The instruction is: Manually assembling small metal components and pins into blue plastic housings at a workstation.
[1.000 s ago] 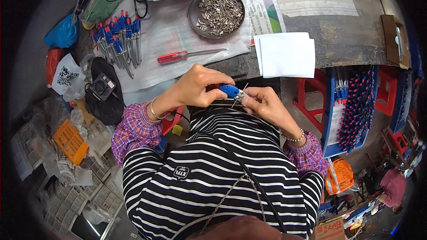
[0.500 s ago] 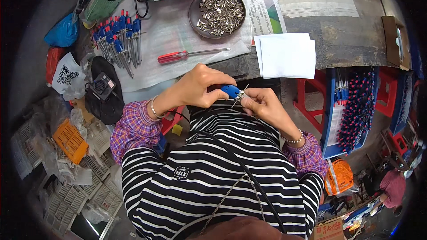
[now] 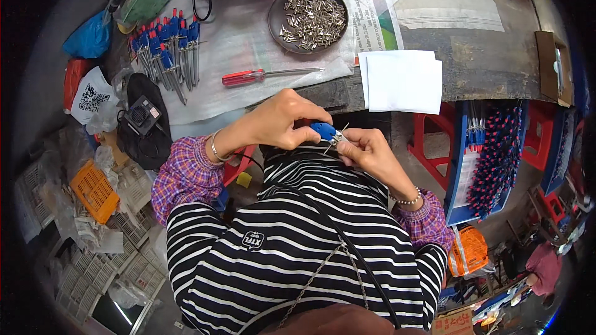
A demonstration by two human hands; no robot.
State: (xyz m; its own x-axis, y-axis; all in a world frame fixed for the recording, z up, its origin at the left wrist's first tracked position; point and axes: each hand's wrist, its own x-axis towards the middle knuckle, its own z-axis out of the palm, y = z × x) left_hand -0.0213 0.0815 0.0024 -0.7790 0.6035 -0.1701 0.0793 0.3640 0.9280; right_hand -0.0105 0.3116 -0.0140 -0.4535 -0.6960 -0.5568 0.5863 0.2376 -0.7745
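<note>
In front of my striped top, both hands grip a small blue plastic piece with thin metal prongs and a metal fitting [image 3: 323,129]. Thumb and fingers of my left hand [image 3: 287,121] pinch its blue body. My right hand [image 3: 371,148] has its fingers closed at the metal end, where fine detail is too small to make out. Beyond the hands on the table lies a screwdriver [image 3: 244,77] with a red handle. A dark round dish [image 3: 275,32] full of small metal pins [image 3: 315,17] stands farther back.
Several blue, red-tipped pieces with metal shafts [image 3: 166,46] lie at the left. White paper sheets [image 3: 403,80] rest near the table edge. To the right, a blue tray [image 3: 457,201] holds many similar pieces beside red stools [image 3: 428,142]. An orange crate [image 3: 94,192] stands lower left.
The whole view has shifted slightly. Both hands keep their grip on the blue piece, with little visible change between them.
</note>
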